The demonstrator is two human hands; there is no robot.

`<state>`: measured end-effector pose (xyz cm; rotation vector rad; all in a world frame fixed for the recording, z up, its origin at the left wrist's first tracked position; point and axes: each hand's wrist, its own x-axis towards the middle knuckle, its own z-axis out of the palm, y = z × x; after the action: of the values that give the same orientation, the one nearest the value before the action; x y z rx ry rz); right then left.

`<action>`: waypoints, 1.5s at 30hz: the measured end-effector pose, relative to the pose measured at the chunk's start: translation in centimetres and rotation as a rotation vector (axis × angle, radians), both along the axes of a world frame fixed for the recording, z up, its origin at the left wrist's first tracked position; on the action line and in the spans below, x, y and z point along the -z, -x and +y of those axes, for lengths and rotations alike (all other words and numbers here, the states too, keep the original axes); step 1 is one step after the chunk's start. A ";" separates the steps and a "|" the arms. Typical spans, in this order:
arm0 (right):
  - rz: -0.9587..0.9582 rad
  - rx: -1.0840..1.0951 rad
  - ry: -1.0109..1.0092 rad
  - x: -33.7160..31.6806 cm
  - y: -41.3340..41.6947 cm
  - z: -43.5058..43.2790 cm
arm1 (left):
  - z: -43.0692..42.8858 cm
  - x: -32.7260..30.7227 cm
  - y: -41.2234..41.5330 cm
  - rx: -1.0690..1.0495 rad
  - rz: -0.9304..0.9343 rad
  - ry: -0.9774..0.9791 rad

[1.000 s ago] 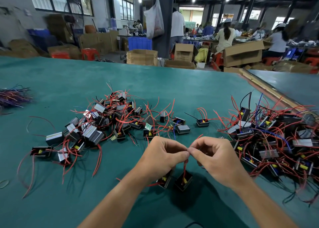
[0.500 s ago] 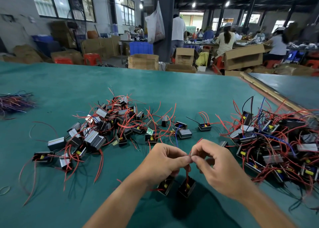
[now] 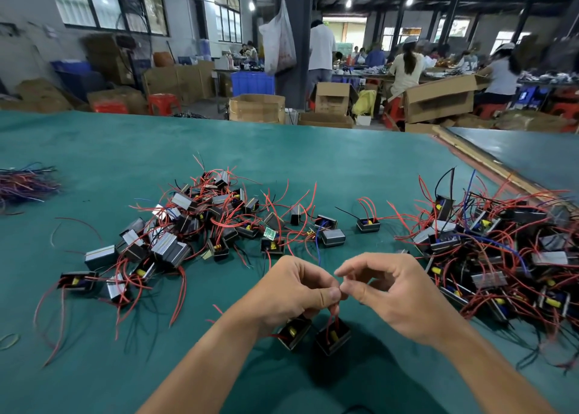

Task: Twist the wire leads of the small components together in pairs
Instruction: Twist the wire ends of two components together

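Note:
Two small black components, one [image 3: 293,333] on the left and one [image 3: 333,336] on the right, hang just above the green table [image 3: 313,169] under my hands. Their red wire leads [image 3: 334,315] rise to my fingertips. My left hand [image 3: 294,291] pinches the leads between thumb and forefinger. My right hand [image 3: 388,291] meets it fingertip to fingertip and pinches the lead ends, which are hidden between the fingers. A pile of loose components [image 3: 194,225] with red leads lies at middle left. A denser tangled pile [image 3: 501,251] lies at the right.
A bundle of purple and blue wires [image 3: 25,182] lies at the far left edge. A wooden strip [image 3: 488,166] borders the table at the right. Single components [image 3: 368,224] sit between the piles. Cardboard boxes and seated people fill the workshop behind.
Both hands and the hanging pair have drifted slightly lower and toward me. The fingertips stay pinched together on the leads, and the right hand's fingers have shifted around them.

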<state>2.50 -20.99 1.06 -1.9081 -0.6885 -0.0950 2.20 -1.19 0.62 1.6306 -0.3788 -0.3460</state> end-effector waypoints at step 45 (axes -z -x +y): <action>0.457 0.085 -0.345 -0.7 1.1 1.7 | -0.1 0.4 -0.2 -0.012 -0.071 0.069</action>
<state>1.44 -19.24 1.73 -1.5488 -0.2610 0.1571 2.41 -1.32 0.22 1.5796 -0.4300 -0.2640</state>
